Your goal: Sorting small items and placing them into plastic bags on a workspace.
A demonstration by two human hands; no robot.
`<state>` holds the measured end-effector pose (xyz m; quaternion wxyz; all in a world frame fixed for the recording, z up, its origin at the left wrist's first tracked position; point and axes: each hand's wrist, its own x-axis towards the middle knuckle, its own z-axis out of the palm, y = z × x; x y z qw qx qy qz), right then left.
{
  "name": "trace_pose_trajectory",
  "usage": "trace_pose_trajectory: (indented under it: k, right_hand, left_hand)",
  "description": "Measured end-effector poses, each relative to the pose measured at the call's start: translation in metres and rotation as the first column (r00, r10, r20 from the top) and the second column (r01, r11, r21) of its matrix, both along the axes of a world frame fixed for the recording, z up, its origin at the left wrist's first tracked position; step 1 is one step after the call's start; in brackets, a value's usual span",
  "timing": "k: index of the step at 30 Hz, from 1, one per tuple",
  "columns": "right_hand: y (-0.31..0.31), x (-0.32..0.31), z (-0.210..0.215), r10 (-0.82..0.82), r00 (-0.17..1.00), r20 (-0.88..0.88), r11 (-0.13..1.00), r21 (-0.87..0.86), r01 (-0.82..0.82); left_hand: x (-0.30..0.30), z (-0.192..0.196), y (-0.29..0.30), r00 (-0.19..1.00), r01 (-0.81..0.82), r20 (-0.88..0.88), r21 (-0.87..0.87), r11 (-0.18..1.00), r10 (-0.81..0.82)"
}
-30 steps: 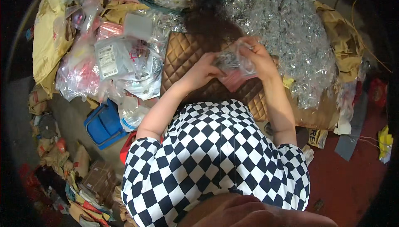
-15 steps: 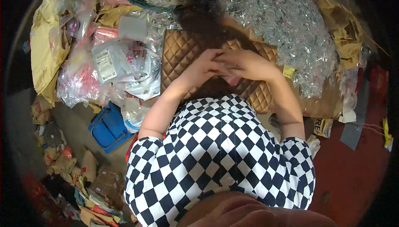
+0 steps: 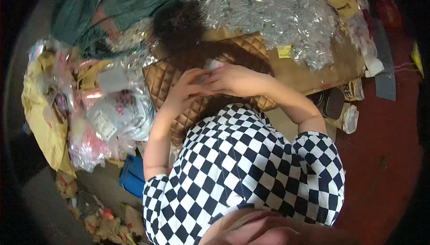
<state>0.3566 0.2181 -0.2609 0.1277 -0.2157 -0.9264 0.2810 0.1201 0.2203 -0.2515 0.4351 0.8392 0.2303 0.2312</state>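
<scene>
The person's left hand (image 3: 186, 86) and right hand (image 3: 233, 80) met over a brown quilted cushion (image 3: 163, 81), fingers curled toward each other. Between them showed a small pale packet (image 3: 210, 65), only partly visible; both hands touched it, the left grip closed on its near edge, while how firmly the right grip held it could not be told. The packet sat just above the cushion's upper middle. Behind the hands spread a heap of clear crinkled wrappers (image 3: 277, 12). To the left lay a pile of filled plastic bags (image 3: 112, 115), a green cloth (image 3: 112, 7) above them, and a blue box (image 3: 132, 175) lower down.
</scene>
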Motion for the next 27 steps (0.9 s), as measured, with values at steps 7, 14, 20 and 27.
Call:
trace_pose_trajectory:
  k: [7,14,20,27]
  right_hand:
    - [-0.014,0.043,0.02,-0.36,0.932,0.033,0.928,0.113,0.354]
    - [-0.054,0.204,-0.005,-0.658,0.731,0.181,0.703,-0.201,0.683]
    - [-0.076,0.379,-0.057,-0.81,0.334,0.482,0.32,-0.114,0.941]
    - [0.014,0.51,-0.064,-0.749,-0.243,0.617,-0.003,0.364,0.931]
  left_hand:
    - [0.062,0.004,0.021,0.994,0.056,0.088,0.007,0.998,-0.057]
    - [0.012,-0.07,0.034,0.877,-0.429,-0.197,0.087,0.899,0.438]
    - [-0.024,-0.138,0.011,0.835,-0.218,-0.457,0.236,0.947,0.306]
    - [0.09,-0.084,0.007,0.902,-0.089,-0.401,0.185,0.979,0.158]
